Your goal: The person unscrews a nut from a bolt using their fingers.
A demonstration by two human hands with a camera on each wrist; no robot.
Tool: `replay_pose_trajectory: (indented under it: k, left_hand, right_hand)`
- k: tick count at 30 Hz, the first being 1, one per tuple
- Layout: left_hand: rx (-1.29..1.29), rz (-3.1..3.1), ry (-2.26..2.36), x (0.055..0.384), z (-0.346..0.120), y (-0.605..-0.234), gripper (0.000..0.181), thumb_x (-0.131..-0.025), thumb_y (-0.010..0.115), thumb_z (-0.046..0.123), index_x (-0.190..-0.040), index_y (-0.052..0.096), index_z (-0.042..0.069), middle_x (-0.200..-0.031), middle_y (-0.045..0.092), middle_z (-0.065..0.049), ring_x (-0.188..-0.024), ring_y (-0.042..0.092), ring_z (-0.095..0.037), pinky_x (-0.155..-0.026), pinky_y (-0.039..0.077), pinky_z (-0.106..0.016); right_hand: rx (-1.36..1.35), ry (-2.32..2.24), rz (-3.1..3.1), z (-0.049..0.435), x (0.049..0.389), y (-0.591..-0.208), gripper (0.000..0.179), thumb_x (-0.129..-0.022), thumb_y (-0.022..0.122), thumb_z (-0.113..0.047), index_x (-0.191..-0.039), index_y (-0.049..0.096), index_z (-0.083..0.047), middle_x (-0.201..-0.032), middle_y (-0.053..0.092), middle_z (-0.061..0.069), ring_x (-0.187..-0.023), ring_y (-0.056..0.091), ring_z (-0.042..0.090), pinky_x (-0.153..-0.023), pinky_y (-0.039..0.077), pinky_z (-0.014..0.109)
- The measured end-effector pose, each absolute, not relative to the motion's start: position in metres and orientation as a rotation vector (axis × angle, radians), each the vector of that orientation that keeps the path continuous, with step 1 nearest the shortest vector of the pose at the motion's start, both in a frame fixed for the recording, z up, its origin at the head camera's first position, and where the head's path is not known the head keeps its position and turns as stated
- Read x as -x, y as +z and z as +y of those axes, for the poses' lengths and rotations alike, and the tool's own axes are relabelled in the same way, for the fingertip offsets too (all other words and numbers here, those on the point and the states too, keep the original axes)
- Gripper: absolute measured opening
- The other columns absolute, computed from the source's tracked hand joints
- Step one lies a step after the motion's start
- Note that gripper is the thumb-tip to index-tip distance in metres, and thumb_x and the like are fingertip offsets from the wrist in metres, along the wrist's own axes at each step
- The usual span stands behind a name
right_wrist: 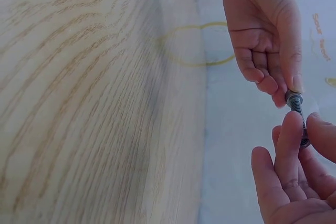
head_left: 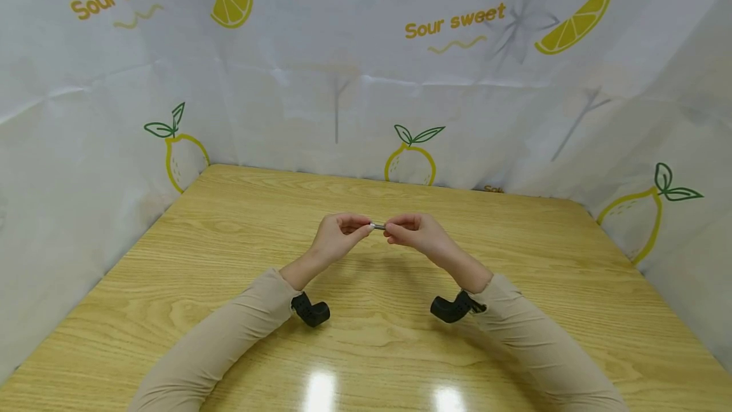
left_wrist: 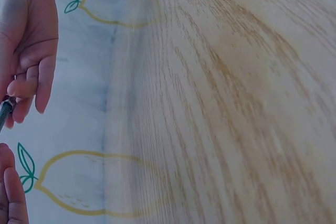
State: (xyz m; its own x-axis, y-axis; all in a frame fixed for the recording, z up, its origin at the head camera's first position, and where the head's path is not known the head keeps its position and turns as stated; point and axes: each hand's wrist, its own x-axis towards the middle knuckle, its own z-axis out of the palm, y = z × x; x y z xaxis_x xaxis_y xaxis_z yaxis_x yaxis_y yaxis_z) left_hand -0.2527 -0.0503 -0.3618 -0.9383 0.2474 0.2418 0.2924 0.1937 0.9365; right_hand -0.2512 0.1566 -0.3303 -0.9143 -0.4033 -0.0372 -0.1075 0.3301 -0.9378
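A small metal bolt [head_left: 379, 226] lies roughly level between both hands, above the tabletop. My left hand [head_left: 336, 238] pinches its left end between thumb and fingertips. At the opposite end, my right hand [head_left: 422, 234] grips it with thumb and index finger. The right wrist view shows the threaded shank [right_wrist: 298, 109], with a wider rounded end by the left thumb [right_wrist: 297, 83] and a dark nut-like piece [right_wrist: 305, 139] between the right fingers. In the left wrist view a shiny collar [left_wrist: 9, 101] sits by the right fingertips, and part of the bolt falls outside the frame.
The wood-grain table [head_left: 240, 208] spreads under both forearms. A white cloth [head_left: 297, 113] printed with lemons and lettering hangs behind it and along the sides. Black wrist mounts [head_left: 311, 311] stick out below the beige sleeves [head_left: 229, 329].
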Motion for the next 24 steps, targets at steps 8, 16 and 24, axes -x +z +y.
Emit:
replay_pose_trajectory:
  k: [8,16,24]
  left_hand:
    - [0.541,-2.397,-1.909,0.2533,-0.0502,-0.3617,0.024,-0.089,0.064,0.015,-0.107,0.068,0.0,-0.103,0.069,-0.019,-0.096,0.064,-0.039,-0.076,0.056,-0.03]
    - [0.537,-2.383,-1.934,0.2521,-0.0507,-0.36,0.024,-0.09,0.063,0.014,-0.108,0.067,-0.001,-0.104,0.068,-0.021,-0.097,0.063,-0.04,-0.083,0.054,-0.044]
    - [0.526,-2.391,-1.932,0.2517,-0.0521,-0.3597,0.024,-0.089,0.063,0.015,-0.108,0.067,0.0,-0.104,0.068,-0.02,-0.097,0.063,-0.039,-0.077,0.056,-0.031]
  right_hand:
    - [0.445,-1.608,2.418,0.1557,0.2496,-0.331,0.032,-0.091,0.062,-0.02,-0.116,0.061,0.0,-0.109,0.065,0.02,-0.096,0.065,0.02,-0.098,0.045,0.049]
    - [0.453,-1.615,2.433,0.1579,0.2496,-0.3316,0.033,-0.09,0.063,-0.018,-0.116,0.06,0.002,-0.112,0.064,0.023,-0.09,0.065,0.007,-0.099,0.045,0.048]
    - [0.451,-1.617,2.445,0.1586,0.2501,-0.3317,0.033,-0.089,0.064,-0.017,-0.117,0.06,0.002,-0.109,0.067,0.017,-0.09,0.066,0.006,-0.099,0.045,0.048]
